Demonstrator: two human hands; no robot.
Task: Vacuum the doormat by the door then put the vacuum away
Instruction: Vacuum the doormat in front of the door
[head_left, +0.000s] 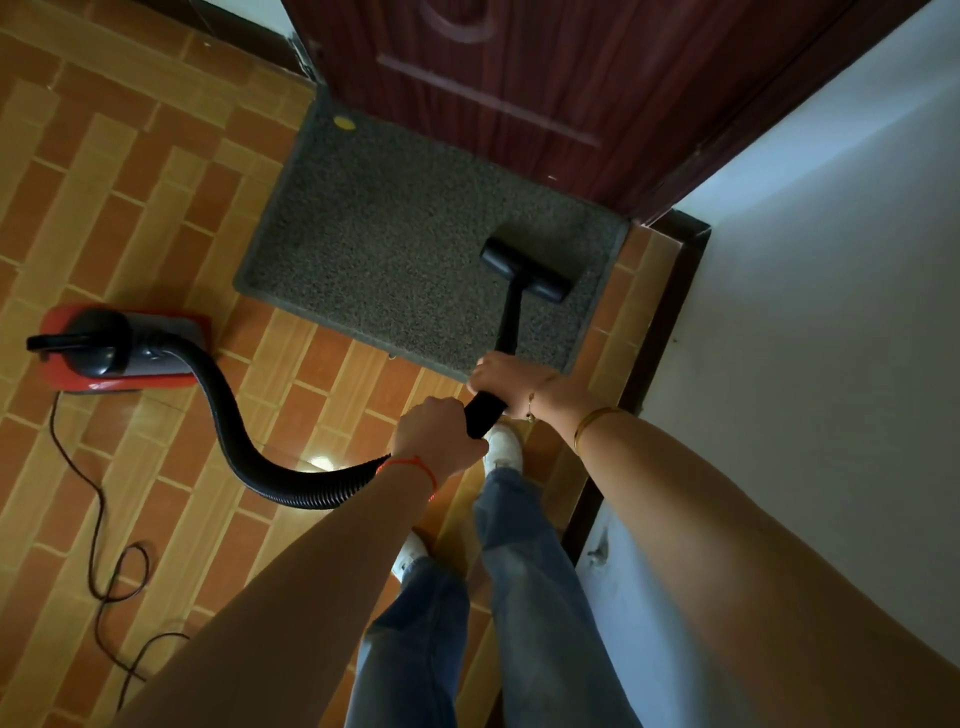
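While both hands clamp the black wand (506, 332) at mid-frame, the left hand (434, 434) wraps its lower end where the hose (223, 410) joins, and the right hand (511, 379) curls round it just ahead. Beyond them, right of centre, the nozzle (527, 270) sits on the doormat (374, 223), near its right edge. At left the red vacuum (122, 345) rests on the tiles, its cord (98, 519) looping toward lower left. Farthest up, the door (545, 78) touches the mat. A hard push could, I judge, bunch the mat or knock the door; tugging the hose could tip the vacuum or snag the cord.
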